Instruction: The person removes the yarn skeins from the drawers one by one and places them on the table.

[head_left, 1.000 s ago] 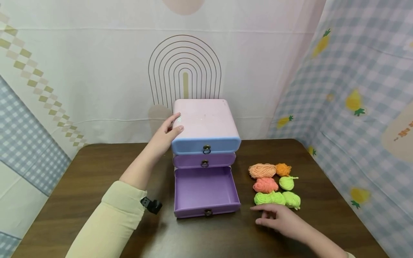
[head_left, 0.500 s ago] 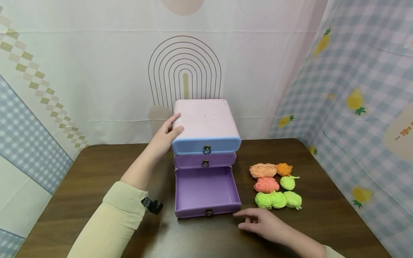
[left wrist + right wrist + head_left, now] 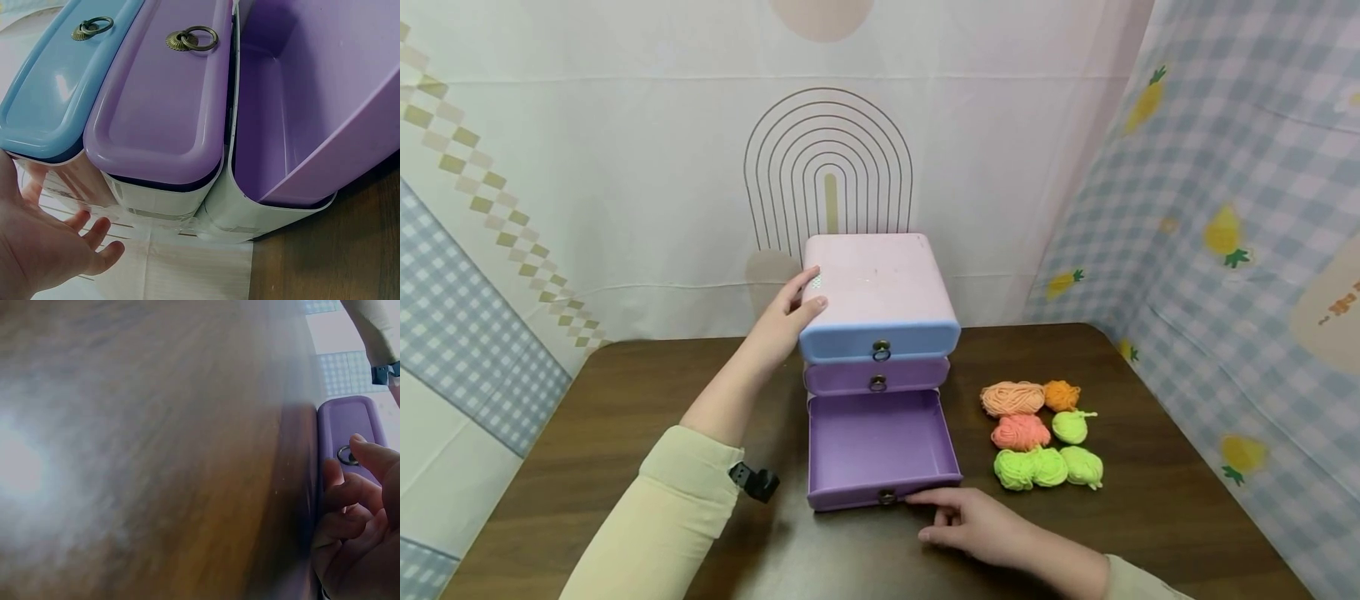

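Over on the left, the left hand (image 3: 786,315) rests on the far left corner of the box (image 3: 880,283), thumb on top and fingers loose on its side. Next, the bottom drawer (image 3: 880,442) is pulled out toward the person. Just by its ring (image 3: 887,497), the right hand (image 3: 981,525) lies on the table (image 3: 625,417), fingers relaxed and reaching along the drawer front. Far right sit the yarn balls (image 3: 1041,433), near the drawer but apart.
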A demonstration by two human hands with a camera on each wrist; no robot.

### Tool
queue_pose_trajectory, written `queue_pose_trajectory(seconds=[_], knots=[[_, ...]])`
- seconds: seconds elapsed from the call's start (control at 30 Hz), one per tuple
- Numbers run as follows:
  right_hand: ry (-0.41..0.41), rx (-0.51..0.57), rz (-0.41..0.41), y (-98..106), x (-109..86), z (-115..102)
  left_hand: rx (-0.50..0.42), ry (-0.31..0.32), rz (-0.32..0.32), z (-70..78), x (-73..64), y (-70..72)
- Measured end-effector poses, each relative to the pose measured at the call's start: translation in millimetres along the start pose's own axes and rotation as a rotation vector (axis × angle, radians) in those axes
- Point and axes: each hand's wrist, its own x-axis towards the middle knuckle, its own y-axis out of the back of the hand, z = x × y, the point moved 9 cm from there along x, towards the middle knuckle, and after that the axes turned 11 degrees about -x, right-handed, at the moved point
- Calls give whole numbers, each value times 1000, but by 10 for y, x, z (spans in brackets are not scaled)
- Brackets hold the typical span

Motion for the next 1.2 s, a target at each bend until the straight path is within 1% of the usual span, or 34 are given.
queue_pose_trajectory(seconds=[0.1, 0.23, 0.4, 0.5, 0.67, 0.73, 0.87, 1.0, 1.2], knots=[[4, 1, -4, -23, 26, -28, 1, -19, 2, -37, 30, 9], [-2, 2, -11, -52, 55, -45, 5, -40, 8, -46, 39, 16], [-3, 36, -19, -89, 76, -69, 4, -45, 6, -42, 37, 13], [-17, 88, -26, -120, 79, -62, 10, -45, 3, -45, 39, 15], [-68, 217, -58, -182, 75, -44, 20, -50, 5, -36, 27, 22], [-69, 260, -70, -202, 72, -54, 22, -53, 6, -30, 22, 22], [-63, 312, -80, -245, 77, -70, 27, -59, 11, -22, 16, 24], [-84, 343, -80, -265, 85, -92, 24, -62, 15, -23, 16, 29], [-101, 424, -114, -311, 80, -118, 20, -66, 12, -19, 12, 27]])
